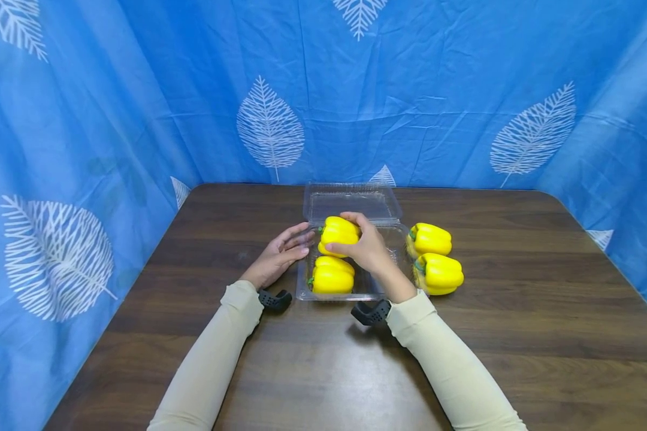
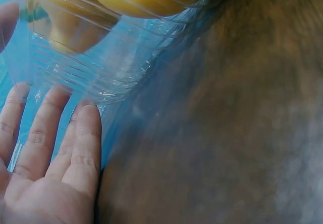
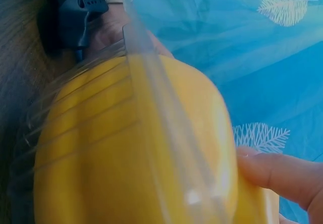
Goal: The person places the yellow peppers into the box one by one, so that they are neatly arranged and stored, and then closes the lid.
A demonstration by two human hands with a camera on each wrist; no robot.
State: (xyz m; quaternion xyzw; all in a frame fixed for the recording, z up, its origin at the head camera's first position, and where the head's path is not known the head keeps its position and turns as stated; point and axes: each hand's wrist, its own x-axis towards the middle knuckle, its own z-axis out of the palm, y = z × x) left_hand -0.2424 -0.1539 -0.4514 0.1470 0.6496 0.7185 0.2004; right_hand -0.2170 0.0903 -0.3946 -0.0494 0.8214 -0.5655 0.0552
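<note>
A clear plastic clamshell box lies on the table with its lid folded back. My right hand grips a yellow bell pepper at the box's far left, thumb on the near side and fingers over the far side. Nearer to me in the box lies a second yellow bell pepper, its green stem to the left. My left hand is at the box's left side, fingers extended; in the left wrist view its fingertips are right at the ribbed plastic wall.
Two more yellow bell peppers, a far one and a near one, lie just right of the box on the brown wooden table. A blue curtain with white leaf prints hangs behind the table and along both sides.
</note>
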